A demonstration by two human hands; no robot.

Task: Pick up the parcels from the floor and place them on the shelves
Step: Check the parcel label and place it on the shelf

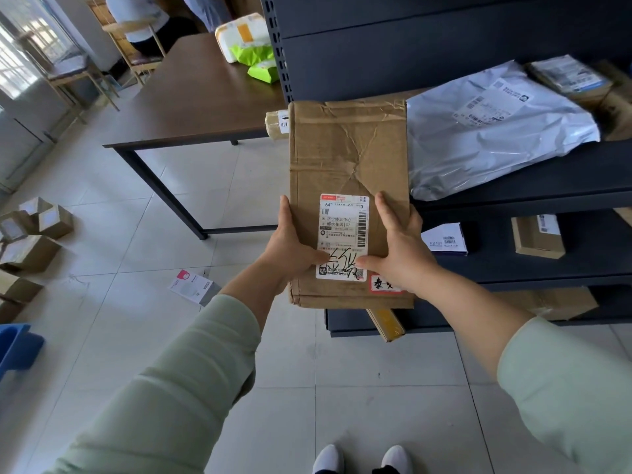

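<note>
A long, flat brown cardboard parcel (345, 159) with a white shipping label is held at the left end of the dark metal shelf unit (533, 186). Its far end lies over the upper shelf, and its near end sticks out toward me. My left hand (290, 244) grips its left edge, thumb on the label. My right hand (400, 248) grips the right edge, thumb also on the label. A grey plastic mailer (496, 138) lies on the same shelf, right beside the parcel.
Small boxes (537, 237) sit on the lower shelf. Several cardboard boxes (30, 234) and a white-pink box (195, 285) lie on the tiled floor at left. A brown table (191, 97) with green and white parcels stands behind. A blue bin (17, 347) is at far left.
</note>
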